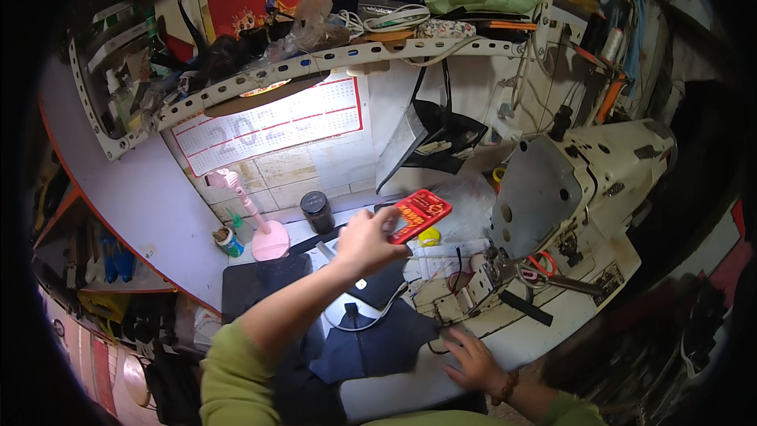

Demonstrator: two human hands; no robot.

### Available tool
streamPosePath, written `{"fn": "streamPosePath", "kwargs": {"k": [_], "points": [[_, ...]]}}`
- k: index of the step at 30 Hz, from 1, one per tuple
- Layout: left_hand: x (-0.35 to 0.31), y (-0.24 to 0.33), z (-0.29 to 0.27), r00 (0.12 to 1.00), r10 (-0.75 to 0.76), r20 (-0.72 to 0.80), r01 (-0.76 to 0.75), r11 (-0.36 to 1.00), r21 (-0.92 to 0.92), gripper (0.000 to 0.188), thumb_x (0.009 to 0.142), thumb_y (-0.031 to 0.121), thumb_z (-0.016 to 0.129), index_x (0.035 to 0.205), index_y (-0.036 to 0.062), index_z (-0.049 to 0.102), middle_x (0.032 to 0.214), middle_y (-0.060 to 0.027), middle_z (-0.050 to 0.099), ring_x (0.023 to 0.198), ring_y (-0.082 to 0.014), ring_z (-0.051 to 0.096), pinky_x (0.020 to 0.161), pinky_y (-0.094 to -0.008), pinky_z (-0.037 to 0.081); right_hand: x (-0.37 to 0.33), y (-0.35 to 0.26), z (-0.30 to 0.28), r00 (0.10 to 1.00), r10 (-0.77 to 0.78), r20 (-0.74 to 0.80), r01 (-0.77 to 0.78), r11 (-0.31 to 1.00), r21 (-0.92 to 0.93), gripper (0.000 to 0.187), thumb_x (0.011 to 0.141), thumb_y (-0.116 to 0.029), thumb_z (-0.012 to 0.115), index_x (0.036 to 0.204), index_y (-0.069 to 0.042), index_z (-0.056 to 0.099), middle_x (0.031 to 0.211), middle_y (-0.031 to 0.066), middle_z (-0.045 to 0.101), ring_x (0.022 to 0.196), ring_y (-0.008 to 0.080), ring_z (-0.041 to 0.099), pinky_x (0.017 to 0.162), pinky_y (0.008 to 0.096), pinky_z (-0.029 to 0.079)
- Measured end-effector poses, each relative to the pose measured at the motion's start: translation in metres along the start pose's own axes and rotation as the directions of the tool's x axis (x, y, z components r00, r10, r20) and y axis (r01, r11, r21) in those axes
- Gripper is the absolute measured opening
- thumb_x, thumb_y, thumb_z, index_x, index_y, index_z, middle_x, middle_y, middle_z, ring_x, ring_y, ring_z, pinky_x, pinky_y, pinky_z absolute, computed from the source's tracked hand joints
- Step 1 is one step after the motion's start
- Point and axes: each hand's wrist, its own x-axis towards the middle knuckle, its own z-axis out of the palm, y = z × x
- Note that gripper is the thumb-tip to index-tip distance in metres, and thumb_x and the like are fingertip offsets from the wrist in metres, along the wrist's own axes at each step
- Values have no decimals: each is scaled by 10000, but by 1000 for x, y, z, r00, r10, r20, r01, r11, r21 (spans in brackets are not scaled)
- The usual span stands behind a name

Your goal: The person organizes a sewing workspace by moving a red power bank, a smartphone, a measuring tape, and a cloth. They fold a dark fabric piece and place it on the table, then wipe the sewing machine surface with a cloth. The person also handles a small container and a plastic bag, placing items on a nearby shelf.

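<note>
Raised over the middle of the table, my left hand [369,238] grips a flat, round-cornered red phone-like thing [426,213] with yellow print. Below it lie dark navy cloth [371,347], a black flat piece [381,284] and a thin white cord [384,317]. My right hand [475,361] rests at the table's front edge with its fingers spread, just right of the navy cloth, and nothing shows in it. The sewing machine [544,197] stands beyond that hand to the right, with orange-handled scissors [541,267] on its bed.
A pink stand [271,241], a dark lidded jar [318,211] and a small tub [228,241] stand at the back left. Near the machine sits a yellow round thing [428,237]. Above, a cluttered metal shelf [339,55] spans the wall, with a black bag [441,138] hanging beneath.
</note>
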Motion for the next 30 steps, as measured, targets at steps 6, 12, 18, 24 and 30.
{"fn": "streamPosePath", "kwargs": {"k": [6, 12, 18, 24, 30], "points": [[87, 47, 113, 964, -267, -23, 261, 954, -145, 808, 659, 468, 819, 1367, 240, 502, 1231, -169, 525, 1166, -341, 525, 966, -443, 459, -42, 26, 15, 992, 102, -70, -111, 984, -142, 549, 775, -265, 771, 1230, -43, 558, 1321, 200, 498, 1155, 389, 533, 959, 465, 458], [135, 86, 188, 909, -416, 35, 396, 833, -385, 808, 665, 409, 812, 1372, 203, 477, 1260, -182, 500, 1198, -368, 487, 982, -488, 421, -45, 32, 23, 990, 116, -82, -128, 979, -159, 553, 818, -225, 723, 1304, -32, 542, 1296, 207, 537, 1094, 395, 558, 943, 470, 463], [157, 76, 209, 879, -464, -105, 387, 826, -410, 794, 650, 362, 803, 1344, 179, 464, 1212, -180, 488, 1160, -361, 473, 950, -473, 401, -52, 53, -1, 995, -100, -10, 89, 925, -369, 497, 763, -189, 748, 1188, -28, 547, 1118, 163, 572, 1013, 355, 573, 871, 458, 483], [163, 68, 211, 873, -481, -83, 398, 801, -447, 878, 655, 381, 830, 1404, 172, 422, 1262, -186, 465, 1211, -370, 448, 992, -486, 385, 29, 152, -123, 703, 352, -618, -418, 907, 41, 262, 907, -92, 559, 1152, 0, 576, 1045, 141, 591, 932, 255, 602, 809, 336, 480], [167, 74, 221, 840, -517, -163, 396, 791, -467, 895, 659, 383, 835, 1407, 157, 399, 1249, -185, 467, 1194, -370, 451, 972, -483, 388, 189, 243, -157, 877, 454, 156, -459, 699, 548, 218, 907, -107, 603, 1102, -19, 646, 1018, 66, 611, 874, 189, 616, 744, 305, 485]]}}
